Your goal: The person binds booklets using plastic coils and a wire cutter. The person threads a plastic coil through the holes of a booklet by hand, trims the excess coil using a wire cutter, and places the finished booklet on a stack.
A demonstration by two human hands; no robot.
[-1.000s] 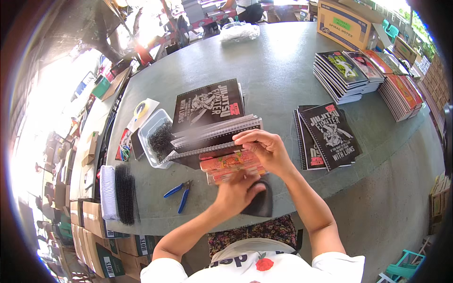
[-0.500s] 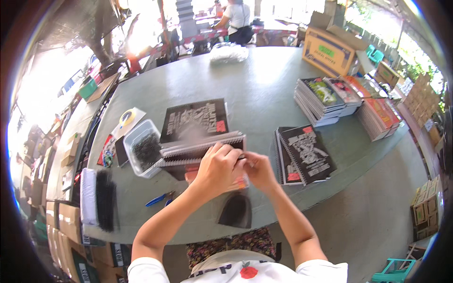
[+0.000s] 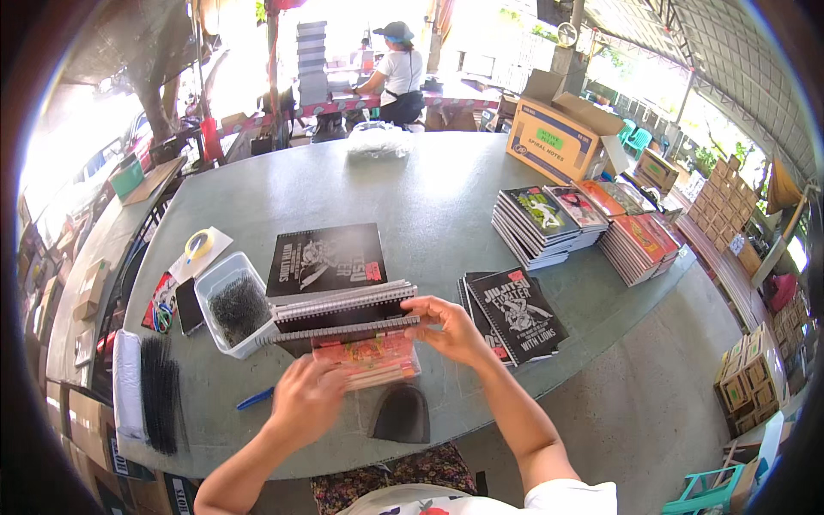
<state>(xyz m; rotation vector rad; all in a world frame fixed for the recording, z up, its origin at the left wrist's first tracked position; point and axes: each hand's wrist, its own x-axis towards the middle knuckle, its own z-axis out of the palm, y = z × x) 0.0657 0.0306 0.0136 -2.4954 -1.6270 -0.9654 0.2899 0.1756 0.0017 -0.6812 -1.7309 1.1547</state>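
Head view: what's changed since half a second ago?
The left hand has moved left and toward the person, from beside the right hand to the near left side of the orange booklets; blur hides whether it holds anything. The right hand stays at the right end of the coil-bound notebook. The plastic tub and cardboard carton stayed put.

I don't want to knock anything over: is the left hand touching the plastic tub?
Apart: the head view shows tabletop between the left hand and the plastic tub.
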